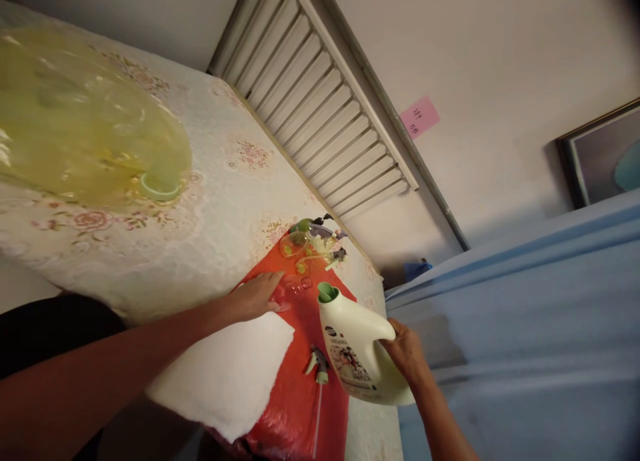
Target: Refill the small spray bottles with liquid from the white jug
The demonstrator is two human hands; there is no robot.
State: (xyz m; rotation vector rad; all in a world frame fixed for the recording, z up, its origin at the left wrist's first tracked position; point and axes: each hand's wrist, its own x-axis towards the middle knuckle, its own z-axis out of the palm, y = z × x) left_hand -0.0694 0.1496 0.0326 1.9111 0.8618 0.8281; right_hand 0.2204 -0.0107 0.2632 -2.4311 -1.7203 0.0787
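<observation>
My right hand [406,354] is wrapped round the handle of a large cream detergent jug [357,347]. The jug tilts so that its green-lined mouth points toward a clear plastic bottle [293,289], which lies tipped with its neck to the right. Around the base end of that bottle, my left hand [261,293] is closed, though part of its grip is hidden. A spray trigger head [319,366] with a long tube lies on the red plastic sheet [290,381], below the jug's mouth. No liquid can be made out between jug and bottle.
A folded white cloth [230,374] lies under my left forearm. Several spray bottles [313,244] cluster at the sheet's far end. A large yellow-tinted plastic bag [85,121] rests on the flowered tablecloth [225,201]. A radiator [320,101] and a blue curtain [525,314] border the table.
</observation>
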